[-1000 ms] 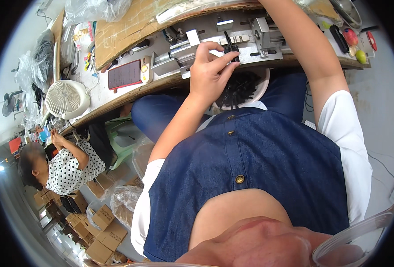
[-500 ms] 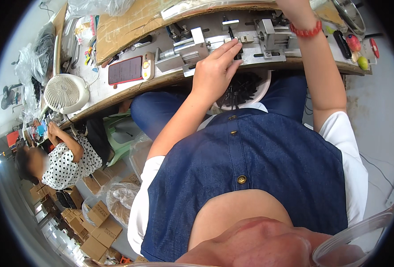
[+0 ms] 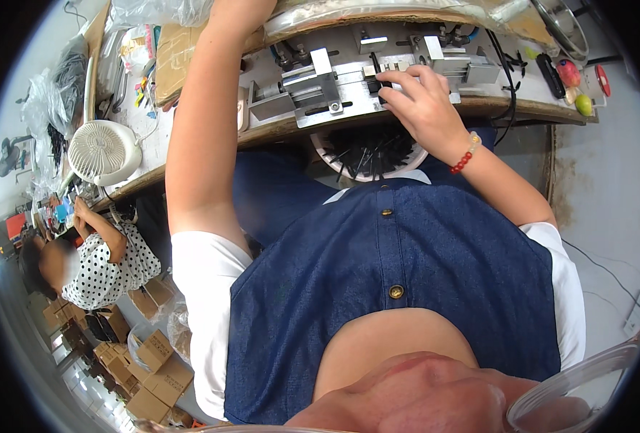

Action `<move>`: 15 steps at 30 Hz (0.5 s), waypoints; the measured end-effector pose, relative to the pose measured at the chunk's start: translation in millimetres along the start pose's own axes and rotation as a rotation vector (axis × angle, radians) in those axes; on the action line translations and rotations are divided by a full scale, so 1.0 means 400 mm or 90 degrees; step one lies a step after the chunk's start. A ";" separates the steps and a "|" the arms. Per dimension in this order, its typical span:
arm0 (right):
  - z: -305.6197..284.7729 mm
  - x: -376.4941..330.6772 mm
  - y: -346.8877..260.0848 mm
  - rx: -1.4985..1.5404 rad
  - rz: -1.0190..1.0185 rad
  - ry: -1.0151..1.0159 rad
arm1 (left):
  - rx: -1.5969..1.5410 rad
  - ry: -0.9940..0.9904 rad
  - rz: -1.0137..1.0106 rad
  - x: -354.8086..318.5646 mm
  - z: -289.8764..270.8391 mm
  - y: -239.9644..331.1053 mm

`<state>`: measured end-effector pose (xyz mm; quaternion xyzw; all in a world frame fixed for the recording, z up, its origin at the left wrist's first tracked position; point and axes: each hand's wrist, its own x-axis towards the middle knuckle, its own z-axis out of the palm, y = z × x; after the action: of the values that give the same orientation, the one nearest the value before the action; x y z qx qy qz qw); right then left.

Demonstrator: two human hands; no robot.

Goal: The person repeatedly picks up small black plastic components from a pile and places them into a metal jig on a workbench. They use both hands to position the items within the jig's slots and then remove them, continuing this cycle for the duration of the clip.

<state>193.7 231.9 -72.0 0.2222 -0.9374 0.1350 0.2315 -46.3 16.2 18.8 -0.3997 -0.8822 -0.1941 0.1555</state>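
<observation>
The right hand pinches a small black part, seemingly upright, on the metal jig near the bench edge. The left hand is out of view (arm reaching up past the top rim), so its grip can't be told.

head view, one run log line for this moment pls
right hand: fingertips on small black part at metal jig | left hand: out of frame, arm reaches up over bench | lap: white basket of black parts

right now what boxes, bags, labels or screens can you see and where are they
cardboard boxes: lower left on the floor, brown, stacked and loose.
clear plastic bags: top left at the bench's far edge, crumpled, shiny.
flat cardboard sheet: on the bench by the left arm, brown.
No screen or readable label shows.
</observation>
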 end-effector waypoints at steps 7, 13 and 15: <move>0.018 -0.003 0.016 -0.029 -0.020 0.008 | -0.099 -0.064 -0.006 -0.010 -0.047 0.061; -0.039 0.092 0.096 0.039 -0.044 0.083 | -0.423 0.113 -0.229 -0.108 0.013 0.152; -0.085 0.180 0.149 0.028 -0.037 0.159 | -0.535 0.205 -0.254 -0.156 0.049 0.173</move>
<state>120.9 270.0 -16.2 0.2359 -0.8913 0.1757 0.3451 43.8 27.1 -10.0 -0.2163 -0.7517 -0.6185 0.0748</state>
